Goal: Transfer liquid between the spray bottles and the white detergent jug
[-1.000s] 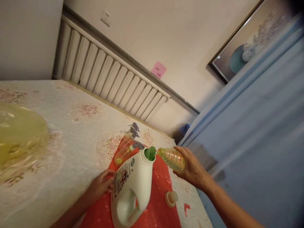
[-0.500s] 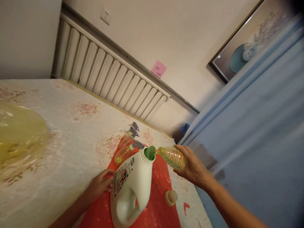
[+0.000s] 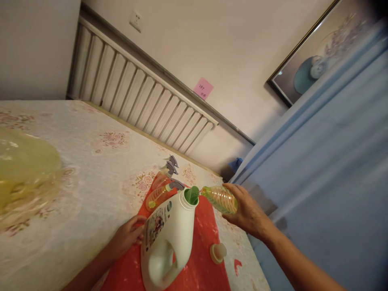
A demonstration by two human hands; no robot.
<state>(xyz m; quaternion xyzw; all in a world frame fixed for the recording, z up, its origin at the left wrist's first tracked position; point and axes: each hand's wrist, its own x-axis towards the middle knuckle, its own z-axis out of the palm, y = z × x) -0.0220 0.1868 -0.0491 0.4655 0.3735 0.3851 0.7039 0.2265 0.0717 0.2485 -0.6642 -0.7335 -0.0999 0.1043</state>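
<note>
A white plastic jug [image 3: 178, 230] with a label and a moulded handle stands on a red sheet [image 3: 209, 242]. Something green, maybe a funnel [image 3: 192, 195], sits in its uncapped mouth. My right hand [image 3: 248, 210] is wrapped round a ribbed clear bottle [image 3: 220, 199] of yellowish look, tipped sideways with its neck at the green piece. Whether liquid flows is too small to tell. My left hand [image 3: 130, 234] presses its fingers against the jug's left side, partly hidden by it. A pale cap [image 3: 218, 253] lies to the jug's right.
Several spray bottles [image 3: 157, 197] with grey triggers stand behind the jug. A large clear bag or container of yellow liquid [image 3: 27, 173] rests at the left on the floral tablecloth [image 3: 87, 194]. A radiator [image 3: 142, 97] lines the wall; a blue curtain [image 3: 327, 161] hangs at the right.
The right hand and bottle have shifted very slightly right. Otherwise both hands and the jug hold their places.
</note>
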